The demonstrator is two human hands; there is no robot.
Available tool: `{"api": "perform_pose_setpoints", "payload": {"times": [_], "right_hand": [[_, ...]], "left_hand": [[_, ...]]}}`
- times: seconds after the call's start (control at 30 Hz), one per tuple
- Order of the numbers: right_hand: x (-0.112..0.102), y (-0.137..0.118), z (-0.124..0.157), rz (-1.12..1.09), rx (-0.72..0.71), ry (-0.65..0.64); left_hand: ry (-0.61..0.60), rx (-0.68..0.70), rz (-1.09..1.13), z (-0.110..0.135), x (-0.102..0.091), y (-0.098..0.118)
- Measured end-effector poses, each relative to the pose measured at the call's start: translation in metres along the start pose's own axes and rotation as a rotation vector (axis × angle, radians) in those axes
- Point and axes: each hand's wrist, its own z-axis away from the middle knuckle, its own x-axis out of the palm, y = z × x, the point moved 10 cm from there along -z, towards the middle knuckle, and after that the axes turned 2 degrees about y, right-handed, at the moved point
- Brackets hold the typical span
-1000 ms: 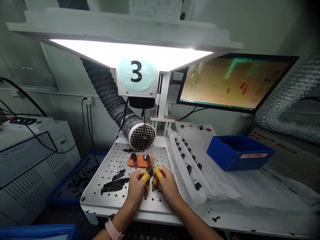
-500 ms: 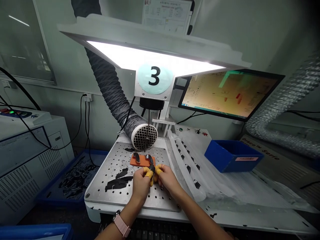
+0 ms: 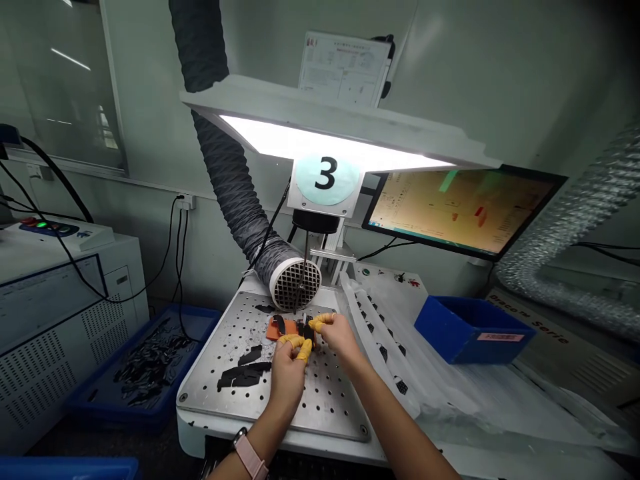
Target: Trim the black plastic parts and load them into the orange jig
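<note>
My left hand and my right hand wear yellow finger cots and meet over the right end of an orange jig plate. Between their fingertips is a small black part. My right fingers pinch it from above, and my left fingertips press at its lower end. Another black part lies on the jig. Flat black offcuts rest on the perforated steel plate nearer me.
A round grilled fume duct hangs just behind the plate. To the right lies a clear plastic sleeve holding several black parts, then a blue crate. A blue tray of black scraps sits at the left.
Both hands have moved forward to the jig, and the black part has gone with them. My right hand now reaches over from the right. The view has also tilted and shifted.
</note>
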Motion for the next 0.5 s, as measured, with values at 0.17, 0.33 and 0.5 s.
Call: {"api": "perform_pose_setpoints", "payload": {"times": [0.17,0.33,0.5], "right_hand": [[0.004,0.016,0.025,-0.125,0.134,-0.166],[0.004,0.011,0.038,-0.176,0.044,-0.225],[-0.015,0.005,0.012,-0.100,-0.098,0.004]], "left_hand": [[-0.169,-0.056,-0.015,0.008,0.020,0.001],[-0.148,-0.048,-0.078,0.008,0.016,-0.003],[-0.115,-0.105,-0.201,0.008,0.010,-0.010]]}}
